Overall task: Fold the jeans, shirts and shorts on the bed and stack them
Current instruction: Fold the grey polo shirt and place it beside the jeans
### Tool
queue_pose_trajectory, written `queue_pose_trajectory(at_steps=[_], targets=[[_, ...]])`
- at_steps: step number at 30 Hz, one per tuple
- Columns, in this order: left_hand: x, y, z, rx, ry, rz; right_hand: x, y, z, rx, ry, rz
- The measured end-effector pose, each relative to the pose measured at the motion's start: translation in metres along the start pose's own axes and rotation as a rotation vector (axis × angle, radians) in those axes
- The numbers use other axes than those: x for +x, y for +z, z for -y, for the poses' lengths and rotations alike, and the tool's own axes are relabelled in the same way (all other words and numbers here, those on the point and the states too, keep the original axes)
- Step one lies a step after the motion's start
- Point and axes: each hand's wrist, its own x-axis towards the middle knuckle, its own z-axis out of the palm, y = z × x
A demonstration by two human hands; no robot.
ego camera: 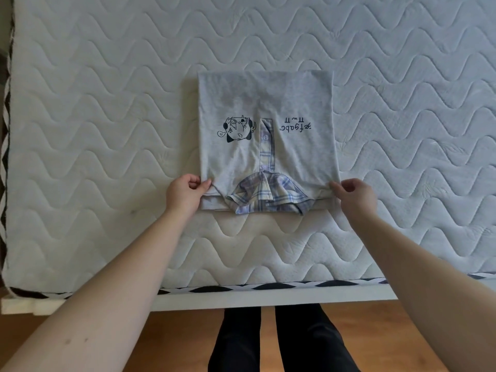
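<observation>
A light grey polo shirt [268,103] lies folded into a rectangle on the white quilted mattress [107,103], its plaid collar [265,196] pointing toward me. A black cartoon print and dark lettering show upside down on its front. My left hand [185,193] pinches the near left corner of the shirt. At the near right corner, my right hand [354,194] pinches the fabric in the same way. No other garment is in view.
The mattress edge with black-and-white trim [241,287] and the white bed frame run across the lower part of the view. Below it are a wooden floor [174,342] and my dark trouser legs [281,342].
</observation>
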Motion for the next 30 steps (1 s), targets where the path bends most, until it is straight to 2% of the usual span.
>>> queue_pose_trajectory(at_steps=[2, 5, 9, 11, 15, 18, 21, 24, 27, 28, 30], targets=[[-0.004, 0.001, 0.004, 0.081, 0.015, 0.021, 0.001, 0.001, 0.001, 0.014, 0.023, 0.009], [-0.004, 0.004, 0.004, 0.174, 0.018, -0.057, 0.003, 0.005, 0.004, 0.008, 0.063, 0.047], [0.001, 0.005, 0.000, 0.153, -0.045, -0.110, 0.006, 0.007, 0.008, -0.023, 0.057, 0.142], [0.002, 0.005, 0.002, 0.146, -0.063, -0.076, 0.009, 0.005, 0.009, -0.069, 0.056, 0.189], [0.005, 0.001, -0.001, -0.037, -0.158, 0.075, 0.012, 0.003, 0.011, -0.050, 0.074, 0.242], [0.004, 0.000, -0.003, -0.012, -0.107, 0.130, 0.011, 0.003, 0.007, 0.207, 0.135, 0.269], [-0.002, 0.001, -0.004, 0.106, -0.064, 0.124, 0.011, 0.002, 0.001, 0.156, 0.118, 0.238], [-0.017, 0.003, -0.010, 0.301, 0.052, -0.047, 0.005, 0.002, 0.003, -0.090, 0.064, 0.100], [-0.028, 0.005, -0.019, 0.428, 0.395, -0.246, -0.007, 0.006, 0.009, -0.125, -0.047, -0.055], [-0.029, 0.007, -0.022, 0.465, 0.510, -0.264, -0.011, 0.009, 0.013, -0.117, -0.103, -0.086], [-0.024, 0.014, -0.028, 0.565, 0.674, -0.186, -0.018, 0.016, 0.022, -0.091, -0.210, -0.073]])
